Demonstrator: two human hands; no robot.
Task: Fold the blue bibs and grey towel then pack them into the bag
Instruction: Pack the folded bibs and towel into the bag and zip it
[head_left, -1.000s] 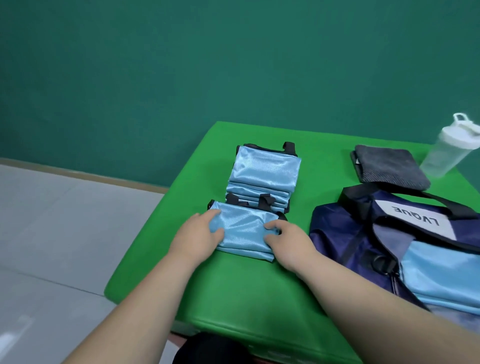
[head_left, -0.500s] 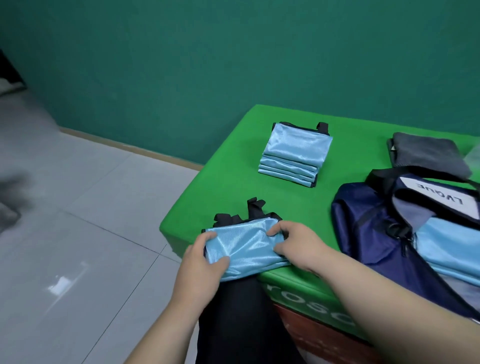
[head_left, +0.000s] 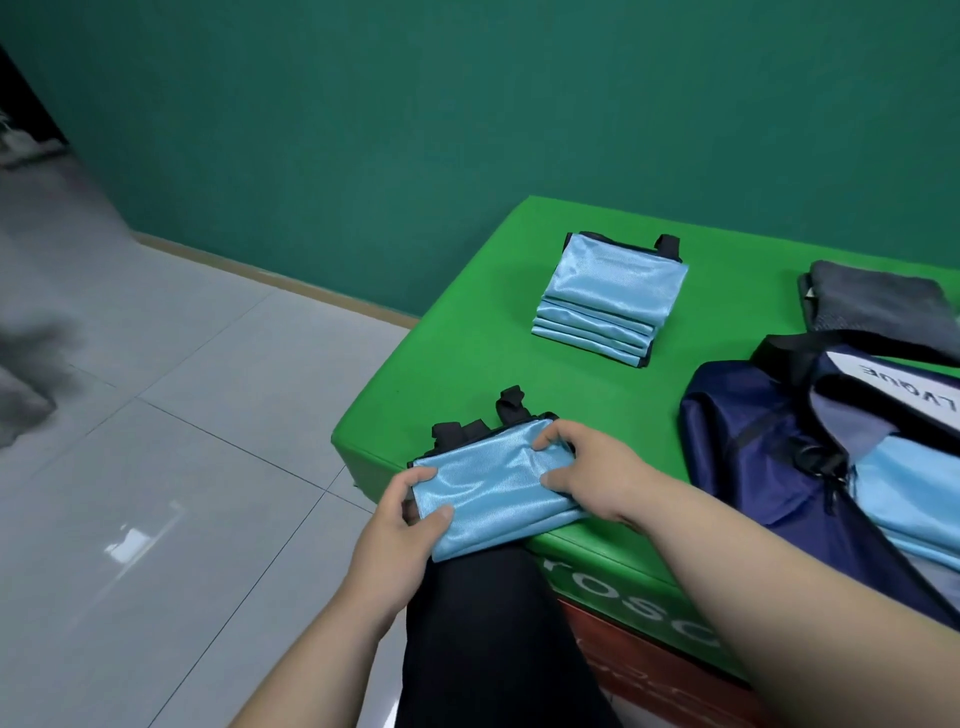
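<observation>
A folded light-blue bib with black straps hangs over the near corner of the green table. My left hand grips its left end, thumb on top. Gripping its right end is my right hand, fingers curled over the far edge. A stack of folded blue bibs lies farther back on the table. The folded grey towel sits at the far right. The navy and light-blue bag lies to the right of my hands.
Grey tiled floor spreads to the left below the table edge. A teal wall stands behind. My dark trouser leg is under the bib.
The bib came off the stack toward the near table corner, held in both hands. My view swung left, and the bottle left the frame.
</observation>
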